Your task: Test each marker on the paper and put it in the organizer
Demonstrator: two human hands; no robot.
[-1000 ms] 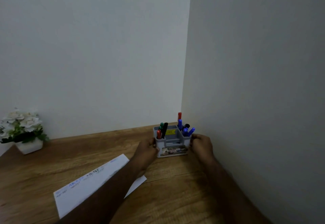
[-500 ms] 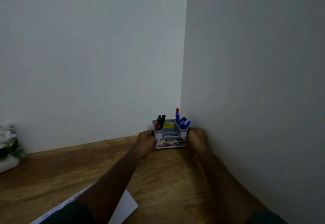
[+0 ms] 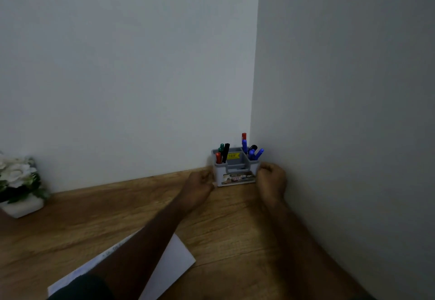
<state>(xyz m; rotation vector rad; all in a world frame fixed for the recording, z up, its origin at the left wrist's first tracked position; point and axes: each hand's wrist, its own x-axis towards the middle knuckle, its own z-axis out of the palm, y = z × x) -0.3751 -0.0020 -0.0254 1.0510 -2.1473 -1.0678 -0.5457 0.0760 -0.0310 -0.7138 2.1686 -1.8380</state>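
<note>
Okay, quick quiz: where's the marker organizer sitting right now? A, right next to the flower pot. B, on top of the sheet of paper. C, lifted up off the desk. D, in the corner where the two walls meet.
D: the organizer stands on the desk in the wall corner, between the left hand and the right hand.

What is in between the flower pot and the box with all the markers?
In the head view, mostly bare wooden desk lies between the flower pot and the organizer, with the left hand right beside the organizer.
</note>
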